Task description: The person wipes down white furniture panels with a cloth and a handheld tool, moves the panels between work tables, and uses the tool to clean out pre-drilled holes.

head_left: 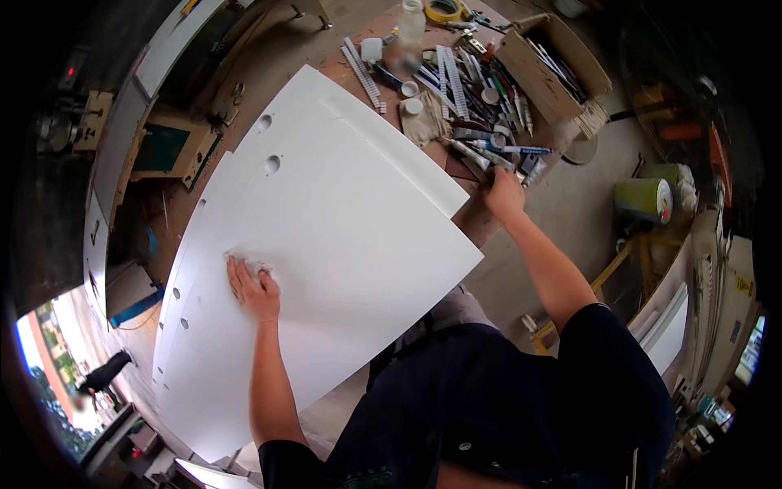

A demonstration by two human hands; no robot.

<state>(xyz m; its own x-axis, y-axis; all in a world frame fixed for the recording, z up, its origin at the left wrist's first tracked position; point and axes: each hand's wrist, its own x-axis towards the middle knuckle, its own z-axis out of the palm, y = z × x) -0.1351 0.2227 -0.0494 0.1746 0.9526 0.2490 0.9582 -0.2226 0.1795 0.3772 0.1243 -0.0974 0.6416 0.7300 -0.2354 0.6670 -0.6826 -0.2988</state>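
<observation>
A large white board point(342, 236) lies flat on the workbench, stacked over other white boards with round holes point(271, 164). My left hand point(254, 287) presses a small crumpled white rag point(251, 266) against the board's left part. My right hand point(503, 192) reaches past the board's right edge to the bench top, fingers resting among tubes and tools point(497, 151) near the bench edge. Whether it grips one of them is hidden.
The bench end holds a clutter of tubes, white strips point(364, 73), a plastic bottle point(411, 24), a tape roll point(445, 10) and an open cardboard box point(552, 65). A green-yellow can point(643, 200) stands at the right. Shelving and boards line the left side.
</observation>
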